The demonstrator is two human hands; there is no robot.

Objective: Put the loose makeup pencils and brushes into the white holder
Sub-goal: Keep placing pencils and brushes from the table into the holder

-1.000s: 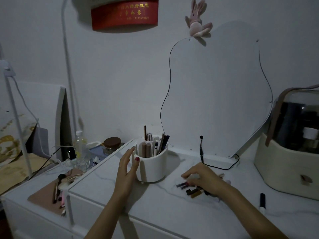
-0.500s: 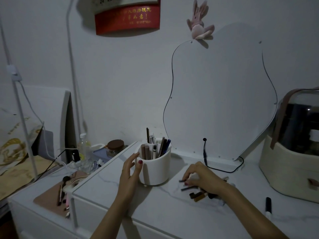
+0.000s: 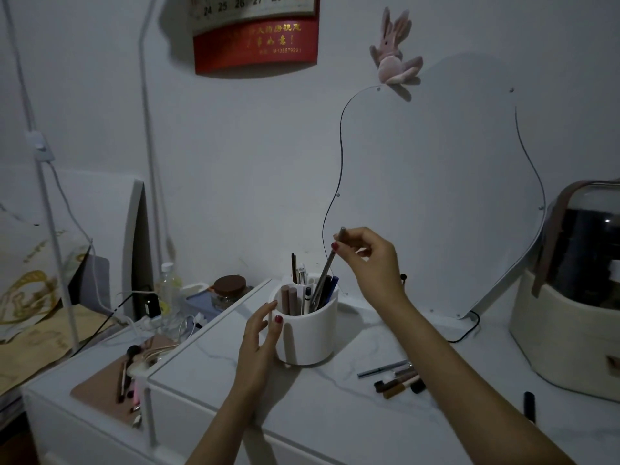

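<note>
The white holder (image 3: 310,333) stands on the white vanity top and holds several pencils and brushes. My left hand (image 3: 258,344) rests against its left side, fingers spread on the wall and rim. My right hand (image 3: 367,255) is raised above and to the right of the holder, pinching the top of a thin grey pencil (image 3: 324,273) whose lower end dips into the holder. Several loose pencils and brushes (image 3: 396,380) lie on the vanity top to the right of the holder.
A black pen (image 3: 529,402) lies alone at the right. A cream cosmetic case (image 3: 570,317) stands far right, a wavy mirror (image 3: 436,203) behind. At the left, a lower shelf holds brushes (image 3: 129,364), a bottle (image 3: 169,290), a jar (image 3: 229,290) and cables.
My right hand has lifted from the loose pile with one pencil and moved up-left over the holder, lowering its tip inside. My left hand stays on the holder.
</note>
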